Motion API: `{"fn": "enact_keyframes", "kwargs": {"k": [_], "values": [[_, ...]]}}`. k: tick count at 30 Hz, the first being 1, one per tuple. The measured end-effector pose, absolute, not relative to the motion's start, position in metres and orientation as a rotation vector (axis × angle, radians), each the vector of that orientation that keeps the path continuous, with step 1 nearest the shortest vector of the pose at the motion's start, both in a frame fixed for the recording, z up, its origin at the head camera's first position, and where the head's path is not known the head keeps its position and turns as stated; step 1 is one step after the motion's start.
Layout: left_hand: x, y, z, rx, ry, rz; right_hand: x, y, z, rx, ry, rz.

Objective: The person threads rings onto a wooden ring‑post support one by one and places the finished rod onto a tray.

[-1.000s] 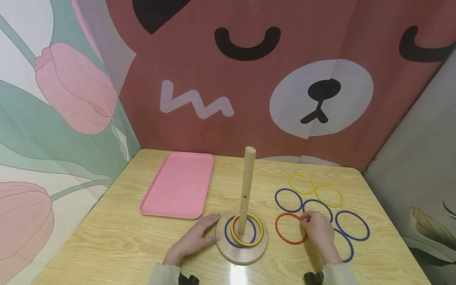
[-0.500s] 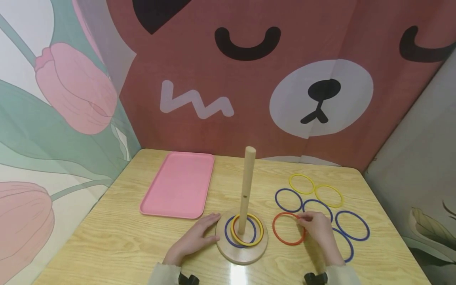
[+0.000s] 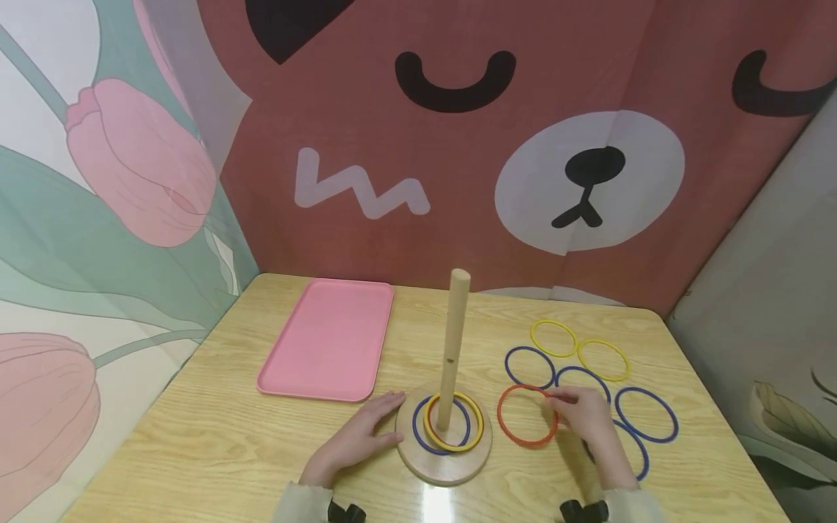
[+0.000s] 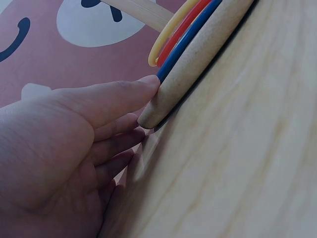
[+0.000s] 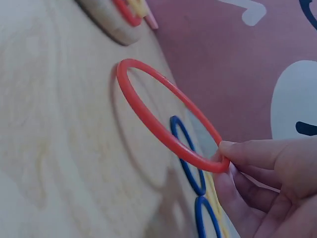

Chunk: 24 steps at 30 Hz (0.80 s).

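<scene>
My right hand (image 3: 584,415) pinches a red ring (image 3: 500,414) by its right edge, between thumb and fingers. In the right wrist view the ring (image 5: 153,126) is tilted off the table, its shadow beneath. My left hand (image 3: 356,437) rests beside a round wooden base (image 3: 445,473), thumb tip (image 4: 149,82) at the base's rim and the other fingers extended along its side. From the base rises an upright wooden post (image 3: 455,327). Around its foot lie a blue ring (image 3: 415,428), a red ring (image 4: 183,32) and, on top, a yellow ring (image 3: 481,430).
Several blue rings (image 3: 676,423) and two yellow rings (image 3: 553,320) lie flat on the table's right side, some partly behind my right hand. A pink tray (image 3: 327,341) sits at the back left. Behind the table hangs a printed cloth (image 3: 340,247).
My right hand has shifted the red ring slightly left toward the post, and the ring has risen from the table. My left hand, the base and the other rings stay put.
</scene>
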State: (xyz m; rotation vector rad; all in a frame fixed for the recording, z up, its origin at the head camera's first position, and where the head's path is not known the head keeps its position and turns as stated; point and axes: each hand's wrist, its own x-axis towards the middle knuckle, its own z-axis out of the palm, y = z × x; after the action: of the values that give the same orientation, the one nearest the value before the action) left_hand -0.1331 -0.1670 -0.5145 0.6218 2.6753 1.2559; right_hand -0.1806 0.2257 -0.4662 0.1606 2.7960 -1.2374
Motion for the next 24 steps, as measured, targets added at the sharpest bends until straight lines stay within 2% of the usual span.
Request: {"fn": "enact_keyframes", "kwargs": {"k": [11, 24], "values": [[-0.133, -0.167, -0.515, 0.609, 2.669, 1.257, -0.183, 0.229, -0.435, 0.235, 2.486, -1.639], [-0.133, -0.167, -0.513, 0.616, 2.676, 1.246, -0.197, 0.221, -0.372, 0.240, 2.436, -1.871]]}}
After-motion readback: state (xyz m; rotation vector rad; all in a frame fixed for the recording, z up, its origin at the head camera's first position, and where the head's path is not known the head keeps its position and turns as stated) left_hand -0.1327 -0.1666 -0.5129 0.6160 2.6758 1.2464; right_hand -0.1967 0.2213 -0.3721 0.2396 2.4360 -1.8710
